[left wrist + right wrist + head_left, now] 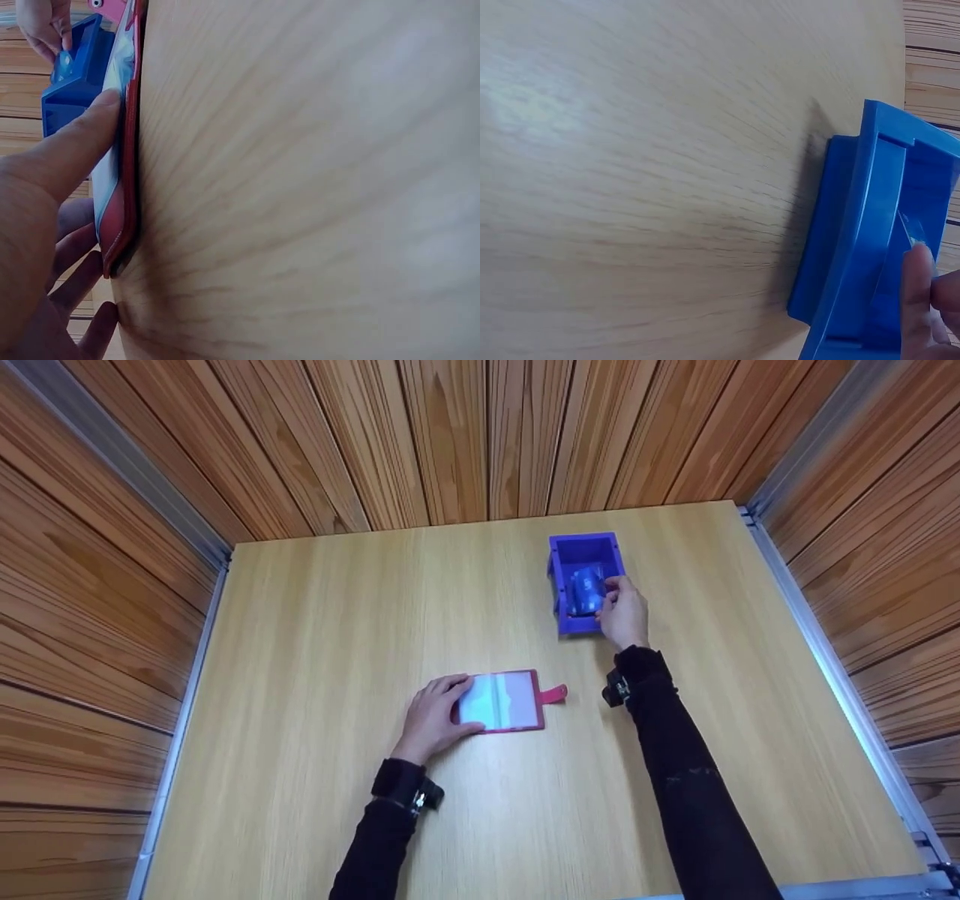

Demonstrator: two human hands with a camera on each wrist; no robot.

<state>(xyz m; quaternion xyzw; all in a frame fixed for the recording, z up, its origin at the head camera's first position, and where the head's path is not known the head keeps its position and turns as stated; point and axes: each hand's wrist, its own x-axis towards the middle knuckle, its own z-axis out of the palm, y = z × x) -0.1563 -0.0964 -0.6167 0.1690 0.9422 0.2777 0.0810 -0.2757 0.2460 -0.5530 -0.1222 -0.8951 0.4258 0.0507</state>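
Note:
A red card holder [517, 701] lies spread on the table, with clear sleeves inside and a strap with a snap pointing right. My left hand [435, 716] holds its left side, thumb at the near edge and fingers at the far left corner. In the left wrist view the thumb lies over the card holder [112, 214]. At the back right, my right hand [626, 611] reaches over the right wall of a blue bin [576, 625]. Between thumb and finger it pinches a thin clear plastic piece [909, 227], whose kind I cannot tell. Shiny plastic [587, 589] lies inside the bin.
The light wooden table [337, 622] is bordered by wood-plank walls [450, 442] at the back and both sides. Metal rails [832, 667] run along the table's side edges. The blue bin stands near the back edge.

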